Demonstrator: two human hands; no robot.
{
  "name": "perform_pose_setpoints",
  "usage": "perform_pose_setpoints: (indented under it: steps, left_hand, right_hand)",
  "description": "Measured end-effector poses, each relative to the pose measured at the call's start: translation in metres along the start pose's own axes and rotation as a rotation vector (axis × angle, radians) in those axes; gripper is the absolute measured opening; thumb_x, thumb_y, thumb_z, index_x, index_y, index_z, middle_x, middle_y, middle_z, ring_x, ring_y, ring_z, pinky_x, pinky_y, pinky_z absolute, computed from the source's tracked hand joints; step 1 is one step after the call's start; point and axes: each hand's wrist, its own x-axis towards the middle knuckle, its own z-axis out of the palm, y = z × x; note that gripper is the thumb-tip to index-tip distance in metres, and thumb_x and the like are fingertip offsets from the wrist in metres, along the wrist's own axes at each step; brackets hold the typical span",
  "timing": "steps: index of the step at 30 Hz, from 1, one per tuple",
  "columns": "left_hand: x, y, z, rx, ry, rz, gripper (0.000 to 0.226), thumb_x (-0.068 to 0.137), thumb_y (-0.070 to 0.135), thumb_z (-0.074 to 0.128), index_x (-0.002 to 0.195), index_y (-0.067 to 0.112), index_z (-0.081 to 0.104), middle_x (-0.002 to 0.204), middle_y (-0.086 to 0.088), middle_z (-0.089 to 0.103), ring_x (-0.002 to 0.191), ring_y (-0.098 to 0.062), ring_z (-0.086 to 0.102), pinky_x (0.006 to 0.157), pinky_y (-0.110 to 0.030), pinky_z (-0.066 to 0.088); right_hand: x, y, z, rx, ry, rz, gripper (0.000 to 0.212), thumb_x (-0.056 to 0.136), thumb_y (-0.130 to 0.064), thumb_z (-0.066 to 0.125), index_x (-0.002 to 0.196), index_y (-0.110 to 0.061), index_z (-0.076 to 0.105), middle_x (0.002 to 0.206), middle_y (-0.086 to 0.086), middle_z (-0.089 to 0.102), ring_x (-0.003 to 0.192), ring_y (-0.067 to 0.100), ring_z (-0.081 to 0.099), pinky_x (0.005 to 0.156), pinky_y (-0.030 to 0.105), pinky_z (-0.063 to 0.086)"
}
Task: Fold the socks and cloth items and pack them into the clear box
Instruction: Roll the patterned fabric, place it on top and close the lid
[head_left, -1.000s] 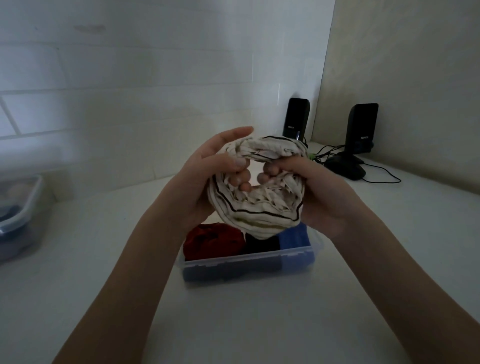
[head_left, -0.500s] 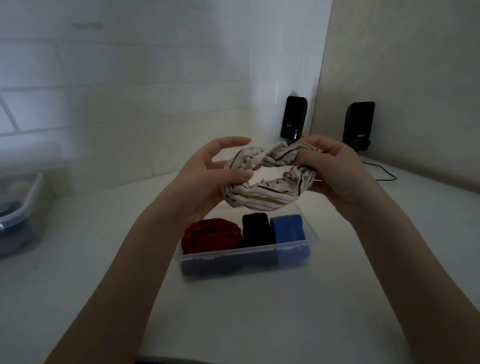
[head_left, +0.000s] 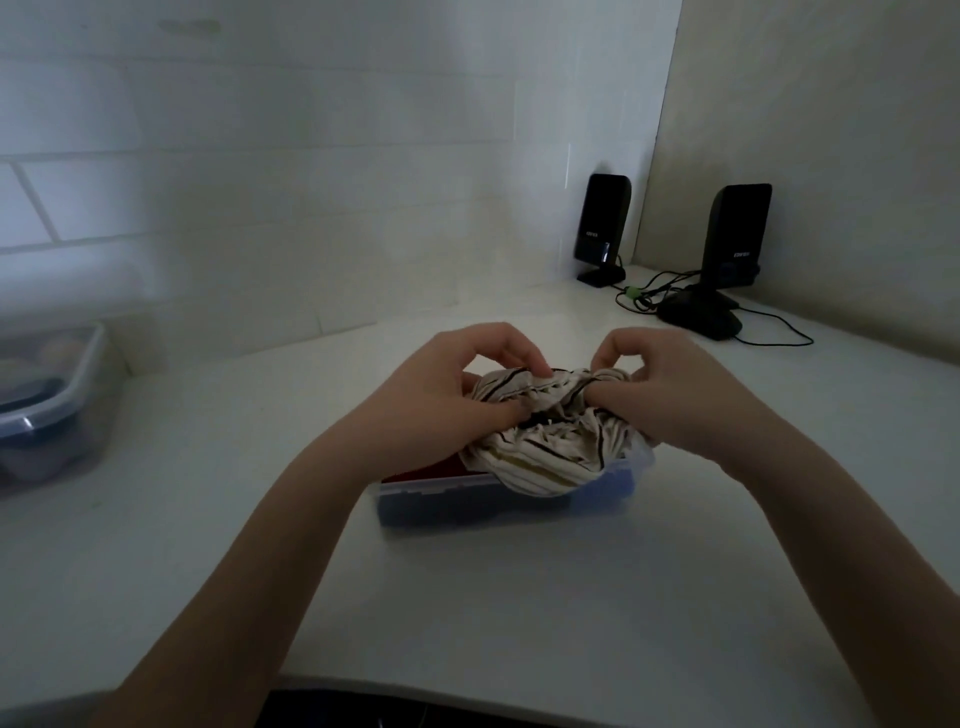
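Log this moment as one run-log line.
left hand: gripping striped cloth | right hand: gripping same cloth | cloth: bunched, overhanging clear box rim | box: red item visible inside | step: packing

We see a cream striped cloth (head_left: 545, 447), its stripes thin and black with a few olive-yellow ones low on the bundle. The clear box (head_left: 498, 501) under it is see-through plastic with a whitish rim; through its front wall we make out dark blue, and a strip of dark red fabric (head_left: 431, 470) shows at its left. The tabletop (head_left: 467, 613) is plain white. The wall tiles (head_left: 260, 208) are white with faint grey joints, the side panel (head_left: 831, 130) beige. Both speakers (head_left: 602, 228) are black, with black cables (head_left: 769, 338) and a small green tie (head_left: 631, 292). The container (head_left: 52, 405) at far left is clear with a bluish rim.
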Motion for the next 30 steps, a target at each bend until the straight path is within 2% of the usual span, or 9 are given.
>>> perform_pose_setpoints:
  steps: [6, 12, 14, 17, 21, 23, 26, 28, 30]
  left_hand:
    - [0.018, -0.012, 0.005, 0.337, 0.097, 0.066, 0.027, 0.073, 0.003, 0.066, 0.078, 0.030, 0.065, 0.089, 0.004, 0.059, 0.084, -0.010, 0.055, 0.075, -0.022, 0.040]
    - [0.021, -0.018, 0.012, 0.572, 0.067, 0.132, 0.022, 0.076, 0.009, 0.067, 0.086, 0.028, 0.072, 0.087, 0.010, 0.062, 0.086, -0.010, 0.051, 0.080, -0.028, 0.043]
    - [0.021, -0.018, 0.010, 0.663, 0.062, 0.139, 0.023, 0.080, 0.013, 0.065, 0.090, 0.031, 0.073, 0.086, 0.014, 0.063, 0.088, -0.009, 0.043, 0.079, -0.027, 0.037]
    - [0.020, -0.020, 0.005, 0.592, 0.024, 0.139, 0.029, 0.078, 0.002, 0.064, 0.091, 0.026, 0.074, 0.091, 0.006, 0.068, 0.087, -0.011, 0.053, 0.080, -0.023, 0.042]
    - [0.016, -0.024, -0.002, 0.490, 0.016, 0.104, 0.031, 0.075, -0.003, 0.066, 0.084, 0.025, 0.073, 0.085, 0.016, 0.056, 0.080, 0.000, 0.052, 0.071, -0.001, 0.034]
    - [0.015, -0.026, -0.006, 0.484, 0.013, 0.096, 0.032, 0.073, -0.005, 0.067, 0.083, 0.026, 0.073, 0.085, 0.018, 0.054, 0.078, 0.004, 0.051, 0.068, 0.001, 0.032]
    - [0.012, -0.027, -0.010, 0.444, -0.006, 0.093, 0.035, 0.072, -0.006, 0.067, 0.084, 0.026, 0.073, 0.087, 0.016, 0.057, 0.082, 0.000, 0.054, 0.073, -0.006, 0.038]
    - [0.010, -0.027, -0.012, 0.358, -0.013, 0.097, 0.041, 0.071, -0.010, 0.065, 0.082, 0.029, 0.073, 0.090, 0.010, 0.060, 0.088, -0.008, 0.058, 0.081, -0.024, 0.048]
    - [0.009, -0.028, -0.015, 0.262, -0.015, 0.108, 0.053, 0.067, -0.017, 0.060, 0.080, 0.033, 0.072, 0.091, 0.006, 0.064, 0.091, -0.014, 0.061, 0.087, -0.034, 0.052]
  right_hand:
    - [0.004, -0.002, 0.009, -0.319, 0.097, -0.071, 0.011, 0.074, -0.026, 0.063, 0.081, -0.028, 0.055, 0.080, -0.004, 0.064, 0.072, 0.021, 0.061, 0.065, 0.034, 0.048]
    - [0.002, -0.001, 0.012, -0.506, 0.122, -0.092, 0.016, 0.080, -0.025, 0.068, 0.094, -0.031, 0.062, 0.105, -0.003, 0.048, 0.089, 0.019, 0.056, 0.071, 0.032, 0.044]
    - [0.005, -0.002, 0.011, -0.570, 0.103, -0.055, 0.017, 0.082, -0.024, 0.066, 0.097, -0.032, 0.065, 0.101, -0.004, 0.047, 0.089, 0.018, 0.055, 0.069, 0.031, 0.041]
    - [0.008, 0.001, 0.010, -0.551, 0.066, 0.006, 0.021, 0.081, -0.019, 0.062, 0.096, -0.034, 0.067, 0.085, -0.007, 0.049, 0.078, 0.017, 0.052, 0.058, 0.027, 0.035]
    - [0.009, 0.006, 0.007, -0.480, 0.006, 0.026, 0.018, 0.081, -0.019, 0.064, 0.083, -0.037, 0.065, 0.069, -0.010, 0.045, 0.062, 0.011, 0.046, 0.050, 0.026, 0.030]
    - [0.010, 0.007, 0.006, -0.426, -0.022, 0.011, 0.019, 0.081, -0.018, 0.064, 0.077, -0.037, 0.064, 0.063, -0.010, 0.043, 0.058, 0.011, 0.044, 0.051, 0.026, 0.031]
    - [0.009, 0.008, 0.003, -0.334, -0.053, -0.014, 0.021, 0.082, -0.016, 0.062, 0.078, -0.036, 0.068, 0.058, -0.009, 0.045, 0.054, 0.009, 0.042, 0.051, 0.026, 0.032]
    - [0.007, 0.007, 0.000, -0.270, -0.100, -0.015, 0.023, 0.084, -0.013, 0.059, 0.084, -0.033, 0.071, 0.062, -0.003, 0.056, 0.052, 0.009, 0.044, 0.049, 0.023, 0.034]
    - [0.007, 0.008, -0.002, -0.236, -0.132, -0.021, 0.026, 0.085, -0.009, 0.058, 0.088, -0.029, 0.074, 0.072, 0.009, 0.066, 0.053, 0.011, 0.045, 0.050, 0.022, 0.035]
